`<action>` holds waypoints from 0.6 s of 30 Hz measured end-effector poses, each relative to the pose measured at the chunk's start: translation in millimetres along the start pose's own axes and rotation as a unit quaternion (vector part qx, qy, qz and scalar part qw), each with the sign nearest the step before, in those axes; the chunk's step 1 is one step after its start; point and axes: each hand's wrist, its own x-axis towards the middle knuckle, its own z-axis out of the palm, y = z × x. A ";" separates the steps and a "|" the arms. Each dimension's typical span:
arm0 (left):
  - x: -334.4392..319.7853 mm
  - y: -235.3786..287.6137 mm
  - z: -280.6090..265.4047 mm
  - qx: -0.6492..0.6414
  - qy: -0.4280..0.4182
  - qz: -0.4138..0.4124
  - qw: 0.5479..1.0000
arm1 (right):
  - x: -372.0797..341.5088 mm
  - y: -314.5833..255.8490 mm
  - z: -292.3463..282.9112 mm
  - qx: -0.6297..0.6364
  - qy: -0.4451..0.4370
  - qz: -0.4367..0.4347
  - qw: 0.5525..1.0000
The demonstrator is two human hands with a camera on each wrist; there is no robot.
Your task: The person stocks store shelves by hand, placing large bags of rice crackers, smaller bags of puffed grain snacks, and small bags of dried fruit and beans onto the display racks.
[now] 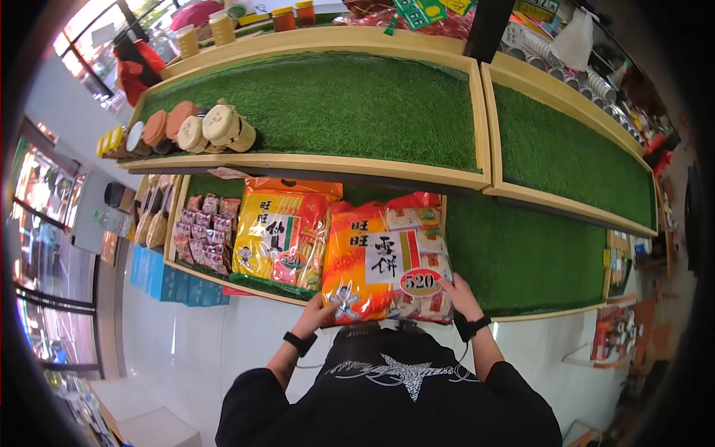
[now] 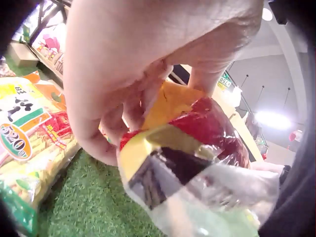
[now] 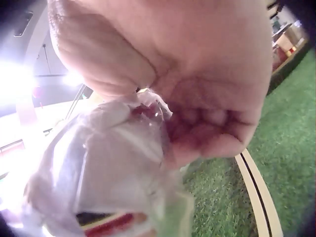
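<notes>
Orange snack bag (image 1: 380, 261): glossy, crinkled plastic, clear in places. Yellow snack bag (image 1: 272, 223): shiny film too. Shelf lining (image 1: 357, 112) looks rough, matt, artificial grass. Shelf rim (image 1: 417, 172): smooth pale wood. Floor (image 1: 179, 335): glossy. Shirt (image 1: 387, 421): matt cloth.

A shop is indicated by jars (image 1: 182, 121) grouped at the left edge of a turf-lined shelf (image 1: 357, 112), with snack packets (image 1: 202, 232) displayed below
</notes>
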 end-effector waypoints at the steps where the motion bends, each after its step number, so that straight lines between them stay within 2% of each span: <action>1: 10.3 7.7 -7.0 0.028 -0.014 -0.019 0.999 | 4.6 1.6 6.2 0.015 0.014 -0.001 1.000; 4: 39.3 22.4 -20.4 0.077 -0.033 -0.011 0.996 | 19.3 -1.8 18.9 0.031 0.050 0.004 0.998; 6: 82.0 -37.6 -45.9 0.092 -0.028 0.025 0.995 | 31.7 1.4 25.5 0.034 0.065 0.022 0.997; 7: 80.5 -12.7 -33.7 0.056 -0.023 0.063 0.996 | 39.0 11.1 32.1 0.047 0.068 0.023 0.996; 8: 85.8 -14.4 -36.6 0.058 -0.032 0.061 0.996 | 45.7 20.4 39.9 0.062 0.070 0.024 0.995; 10: 104.3 -31.3 -45.6 0.093 -0.048 -0.023 0.994 | 60.9 43.1 55.4 0.097 0.070 0.062 0.991; 11: 120.6 -58.6 -57.6 0.139 -0.057 -0.065 0.987 | 64.5 52.3 61.2 0.128 0.062 0.094 0.985; 12: 125.5 -70.4 -58.2 0.141 -0.063 -0.066 0.986 | 63.5 56.9 66.9 0.130 0.067 0.097 0.984; 14: 133.1 -85.3 -59.8 0.179 -0.073 -0.129 0.973 | 66.8 63.3 77.7 0.135 0.018 0.155 0.978; 15: 138.7 -100.5 -64.0 0.119 -0.106 -0.153 0.975 | 69.5 84.1 87.7 0.176 0.024 0.153 0.972; 16: 138.5 -102.0 -63.2 0.123 -0.109 -0.151 0.975 | 71.6 99.7 94.3 0.179 0.027 0.151 0.972; 18: 137.0 -110.0 -56.1 0.081 -0.065 -0.172 0.980 | 68.4 110.7 101.6 0.184 0.010 0.118 0.976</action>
